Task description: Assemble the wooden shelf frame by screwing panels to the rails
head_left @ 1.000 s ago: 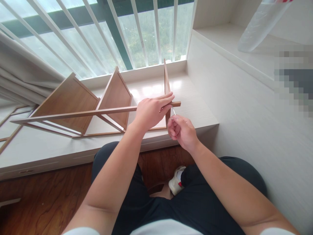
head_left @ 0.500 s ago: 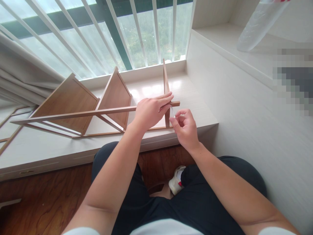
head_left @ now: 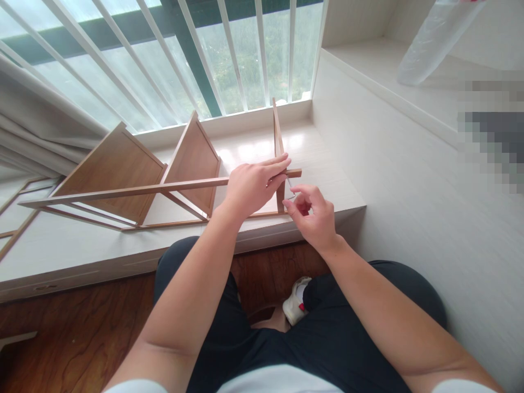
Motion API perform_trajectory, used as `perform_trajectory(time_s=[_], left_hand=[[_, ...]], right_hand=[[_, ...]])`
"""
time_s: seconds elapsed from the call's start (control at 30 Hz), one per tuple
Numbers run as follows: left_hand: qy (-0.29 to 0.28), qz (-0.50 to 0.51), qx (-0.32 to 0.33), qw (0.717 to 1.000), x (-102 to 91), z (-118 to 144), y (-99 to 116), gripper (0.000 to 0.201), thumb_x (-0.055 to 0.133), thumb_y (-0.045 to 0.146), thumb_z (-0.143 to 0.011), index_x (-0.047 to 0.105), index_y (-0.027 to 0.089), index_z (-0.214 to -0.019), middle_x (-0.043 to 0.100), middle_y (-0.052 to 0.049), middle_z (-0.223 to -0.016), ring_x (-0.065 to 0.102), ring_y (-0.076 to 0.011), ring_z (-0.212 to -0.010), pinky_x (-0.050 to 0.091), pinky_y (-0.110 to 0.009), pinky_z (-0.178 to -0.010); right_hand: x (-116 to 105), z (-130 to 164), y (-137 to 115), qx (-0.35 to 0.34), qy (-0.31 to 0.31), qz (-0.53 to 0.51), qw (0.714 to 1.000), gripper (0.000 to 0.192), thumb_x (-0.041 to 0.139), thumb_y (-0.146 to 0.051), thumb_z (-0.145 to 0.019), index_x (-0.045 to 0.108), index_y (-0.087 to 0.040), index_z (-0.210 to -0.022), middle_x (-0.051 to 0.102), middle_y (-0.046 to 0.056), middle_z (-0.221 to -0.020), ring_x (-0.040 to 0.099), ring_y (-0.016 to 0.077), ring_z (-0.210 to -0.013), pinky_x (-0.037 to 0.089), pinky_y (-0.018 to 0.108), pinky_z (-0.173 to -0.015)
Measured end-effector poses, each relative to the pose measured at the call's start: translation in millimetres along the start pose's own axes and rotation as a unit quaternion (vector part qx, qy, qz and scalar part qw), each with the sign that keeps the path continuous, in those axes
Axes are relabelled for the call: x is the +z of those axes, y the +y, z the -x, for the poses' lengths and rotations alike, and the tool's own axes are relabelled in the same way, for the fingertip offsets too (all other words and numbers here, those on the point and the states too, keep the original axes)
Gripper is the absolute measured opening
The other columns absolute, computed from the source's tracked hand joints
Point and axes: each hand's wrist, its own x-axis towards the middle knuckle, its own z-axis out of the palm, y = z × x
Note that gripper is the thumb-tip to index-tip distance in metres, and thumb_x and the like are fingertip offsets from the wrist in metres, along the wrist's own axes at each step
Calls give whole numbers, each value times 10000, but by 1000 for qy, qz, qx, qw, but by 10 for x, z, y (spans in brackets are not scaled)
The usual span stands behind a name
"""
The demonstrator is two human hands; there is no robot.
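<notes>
A wooden shelf frame (head_left: 123,192) lies on its side on the pale window ledge, with several wooden panels standing up from it. My left hand (head_left: 250,188) rests over the upper rail near its right end, fingers stretched along it and thumb below, gripping the frame. From under those fingertips a thin, bent metal hex key (head_left: 291,187) points down. At its bent lower end my right hand (head_left: 313,214) is closed, thumb and forefinger pinching it. The rightmost panel (head_left: 278,128) stands just behind both hands. The key's upper tip is hidden at the rail.
A barred window (head_left: 245,54) runs behind the ledge (head_left: 327,174), and a grey curtain (head_left: 45,114) hangs at left. To the right stands a pale wall panel (head_left: 409,180), with a clear plastic bottle (head_left: 434,46) on the shelf above. More wooden framing (head_left: 18,218) lies far left.
My right hand has shifted slightly right and turned, and the hex key has turned with it so its bend now shows. My left hand and the frame stay put.
</notes>
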Motion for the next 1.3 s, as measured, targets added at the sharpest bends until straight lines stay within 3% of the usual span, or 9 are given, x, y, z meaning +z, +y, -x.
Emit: perform_trajectory(time_s=[0.5, 0.77, 1.3], left_hand=[[-2, -10, 1, 1000, 11, 1, -12, 413, 515, 332, -1049, 634, 462, -1422, 559, 107, -1497, 728, -273, -1107, 562, -397, -934], [-12, -12, -12, 1000, -8, 1, 19, 418, 486, 338, -1059, 624, 447, -1439, 548, 103, -1509, 694, -265, -1189, 554, -363, -945], [8, -7, 17, 1000, 26, -1, -17, 418, 490, 309, -1066, 623, 456, -1434, 566, 96, -1492, 711, -267, -1154, 550, -388, -930]], right_hand=[[11, 14, 13, -4, 23, 28, 999, 225, 683, -404, -948, 642, -223, -1075, 578, -53, -637, 517, 111, -538, 461, 237, -586], [18, 6, 17, 7, 24, 30, 999, 242, 673, -437, -951, 652, -221, -1056, 593, -46, -639, 525, 114, -543, 462, 242, -589], [-8, -36, -17, 18, 22, 21, 999, 242, 593, -434, -1001, 686, -212, -972, 635, -10, -692, 546, 125, -568, 463, 256, -597]])
